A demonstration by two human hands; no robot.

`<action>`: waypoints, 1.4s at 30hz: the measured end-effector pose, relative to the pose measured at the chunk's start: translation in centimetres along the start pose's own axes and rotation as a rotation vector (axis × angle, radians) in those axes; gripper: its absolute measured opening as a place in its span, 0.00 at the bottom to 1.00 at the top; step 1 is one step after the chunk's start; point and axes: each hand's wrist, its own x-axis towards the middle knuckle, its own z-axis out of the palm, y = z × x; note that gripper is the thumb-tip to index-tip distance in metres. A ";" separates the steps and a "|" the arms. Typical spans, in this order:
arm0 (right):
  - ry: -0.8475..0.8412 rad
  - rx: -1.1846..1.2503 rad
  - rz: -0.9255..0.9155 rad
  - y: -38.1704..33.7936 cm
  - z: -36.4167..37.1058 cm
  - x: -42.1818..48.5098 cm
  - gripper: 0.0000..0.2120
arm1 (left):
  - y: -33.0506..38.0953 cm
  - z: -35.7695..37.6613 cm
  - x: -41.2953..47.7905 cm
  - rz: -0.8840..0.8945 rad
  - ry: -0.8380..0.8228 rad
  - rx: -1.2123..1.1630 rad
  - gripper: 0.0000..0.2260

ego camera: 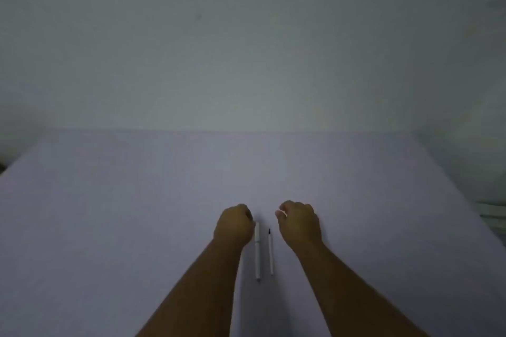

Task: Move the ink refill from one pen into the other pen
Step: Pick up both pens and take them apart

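1. Head view: two bare forearms reach over a pale table (109, 213) toward a plain wall (246, 35).
2. A white pen (257, 250) lies lengthwise between the hands; just right of it, apart, lies a thinner rod with a dark far tip, judged the ink refill (270, 253).
3. Left hand (234, 224): fingers curled shut, at the pen's far end; contact with the pen cannot be told.
4. Right hand (299, 223): fingers loosely curled, nothing seen held, near the refill but clear of it.
5. Second pen: not made out.
6. Step judged: refill already out of one barrel, insertion not yet done.
7. Next move calls for pinching the thin refill and aligning it with an open barrel.
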 end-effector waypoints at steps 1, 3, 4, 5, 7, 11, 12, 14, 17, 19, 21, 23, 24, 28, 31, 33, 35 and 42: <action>-0.019 0.002 0.019 0.3 0.4 0.0 0.15 | -0.2 0.9 0.2 -0.037 -0.050 -0.030 0.11; -0.035 0.022 0.047 0.8 1.4 -0.1 0.14 | -0.5 2.3 -0.1 -0.091 -0.105 -0.095 0.13; -0.053 0.029 0.070 1.0 1.7 -0.2 0.13 | -0.6 3.0 -0.2 -0.122 -0.117 -0.115 0.15; -0.063 0.043 0.080 1.1 2.1 -0.3 0.13 | -0.7 3.5 -0.4 -0.143 -0.134 -0.133 0.16; -0.075 0.078 0.090 1.5 2.8 -0.3 0.12 | -0.8 4.3 -0.5 -0.173 -0.135 -0.160 0.18; -0.088 0.138 0.104 1.7 3.5 -0.3 0.11 | -1.4 4.8 -0.5 -0.199 -0.120 -0.165 0.15; -0.089 0.149 0.104 1.6 3.4 -0.3 0.11 | -1.6 4.8 -0.5 -0.201 -0.114 -0.169 0.14; -0.083 0.168 0.099 1.5 3.4 -0.2 0.10 | -1.7 4.8 -0.4 -0.207 -0.108 -0.189 0.11; -0.090 0.194 0.107 1.4 3.4 -0.1 0.10 | -2.0 4.7 -0.5 -0.210 -0.099 -0.238 0.07; -0.093 0.234 0.116 1.1 3.3 0.0 0.10 | -2.0 4.6 -0.6 -0.216 -0.076 -0.289 0.08; -0.098 0.296 0.145 0.7 3.1 0.0 0.11 | -2.1 4.3 -0.7 -0.213 -0.055 -0.341 0.09; -0.133 0.368 0.184 0.1 2.8 0.1 0.14 | -1.9 4.0 -0.8 -0.178 -0.040 -0.379 0.13; -0.163 0.410 0.203 -0.2 2.6 0.2 0.15 | -1.7 3.8 -0.9 -0.149 -0.041 -0.389 0.15; -0.187 0.583 0.264 -1.2 2.1 0.5 0.14 | -0.8 3.3 -1.1 -0.038 -0.056 -0.344 0.16; -0.185 0.638 0.300 -1.2 1.6 0.6 0.15 | -0.5 3.2 -1.2 -0.023 -0.105 -0.341 0.12; -0.178 0.697 0.335 -0.9 1.2 0.5 0.14 | -0.5 3.1 -1.3 -0.024 -0.140 -0.361 0.10; -0.157 0.778 0.366 -0.6 1.3 0.1 0.13 | -0.3 2.9 -1.2 -0.030 -0.185 -0.390 0.09; 0.001 0.886 0.498 0.7 1.5 0.4 0.17 | -1.2 2.7 -1.2 -0.048 -0.356 -0.388 0.09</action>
